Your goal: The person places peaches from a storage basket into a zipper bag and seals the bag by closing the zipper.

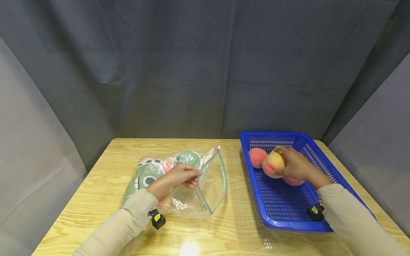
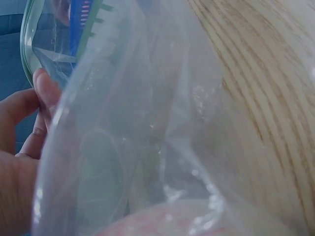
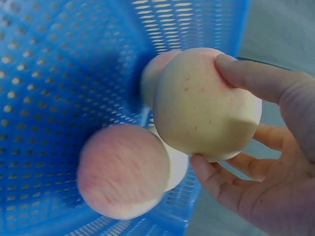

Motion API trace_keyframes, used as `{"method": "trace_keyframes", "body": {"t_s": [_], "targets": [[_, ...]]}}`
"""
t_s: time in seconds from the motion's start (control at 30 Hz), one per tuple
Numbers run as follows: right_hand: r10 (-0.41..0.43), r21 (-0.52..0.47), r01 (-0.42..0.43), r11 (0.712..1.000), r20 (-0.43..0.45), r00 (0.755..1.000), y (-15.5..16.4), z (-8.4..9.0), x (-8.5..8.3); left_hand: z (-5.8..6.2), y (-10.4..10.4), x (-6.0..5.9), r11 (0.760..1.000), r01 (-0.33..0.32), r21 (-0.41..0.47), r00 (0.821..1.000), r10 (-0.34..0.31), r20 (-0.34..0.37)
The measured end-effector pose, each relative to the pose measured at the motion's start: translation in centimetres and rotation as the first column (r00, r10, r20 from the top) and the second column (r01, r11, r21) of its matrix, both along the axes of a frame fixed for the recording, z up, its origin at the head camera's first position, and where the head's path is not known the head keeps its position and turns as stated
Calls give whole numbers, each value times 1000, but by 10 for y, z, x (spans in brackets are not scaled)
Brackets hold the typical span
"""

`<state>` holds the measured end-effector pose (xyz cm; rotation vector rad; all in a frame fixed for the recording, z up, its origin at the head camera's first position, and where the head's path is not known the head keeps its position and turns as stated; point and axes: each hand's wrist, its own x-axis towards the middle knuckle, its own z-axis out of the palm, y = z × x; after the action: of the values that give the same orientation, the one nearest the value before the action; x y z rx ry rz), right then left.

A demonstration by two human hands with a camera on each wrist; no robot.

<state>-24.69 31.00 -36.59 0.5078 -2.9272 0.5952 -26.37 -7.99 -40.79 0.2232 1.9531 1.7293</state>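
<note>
My left hand point(image 1: 180, 176) pinches the green zip edge of a clear plastic zip bag point(image 1: 211, 185) between thumb and fingers, and the bag's mouth gapes to the right. Green cartoon shapes are printed on the bag, with pinkish round fruit point(image 1: 164, 201) showing through the film. In the left wrist view the film point(image 2: 147, 123) fills most of the picture. My right hand point(image 1: 296, 164) grips a yellow-and-pink peach point(image 3: 206, 105) over the blue basket point(image 1: 261, 209). Below and beside it lie more peaches, among them a pink one point(image 3: 123, 172) and one by the basket wall point(image 1: 257, 157).
Both the bag and the basket rest on a light wooden table point(image 1: 128, 238), the basket on the right. A dark grey curtain point(image 1: 179, 71) hangs behind the table, with paler panels at both sides. A small black camera point(image 1: 157, 218) is strapped to each wrist.
</note>
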Motion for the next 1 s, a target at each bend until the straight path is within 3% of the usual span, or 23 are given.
{"method": "trace_keyframes", "body": {"t_s": [0.23, 0.63, 0.8, 1.0], "targets": [[28, -113, -32, 993, -35, 999, -6, 22, 11, 2, -1, 2, 1000, 10, -4, 1000, -10, 12], [-39, -225, 57, 973, 82, 996, -27, 57, 32, 3, 1, 2, 1000, 21, 19, 1000, -21, -1], [-37, -308, 75, 948, 127, 991, -42, 60, 41, 3, 2, 0, 1000, 23, 13, 1000, -23, -2], [14, -444, 55, 894, 150, 989, -68, 49, 47, 4, 2, 0, 1000, 26, 7, 1000, -26, -7]]}}
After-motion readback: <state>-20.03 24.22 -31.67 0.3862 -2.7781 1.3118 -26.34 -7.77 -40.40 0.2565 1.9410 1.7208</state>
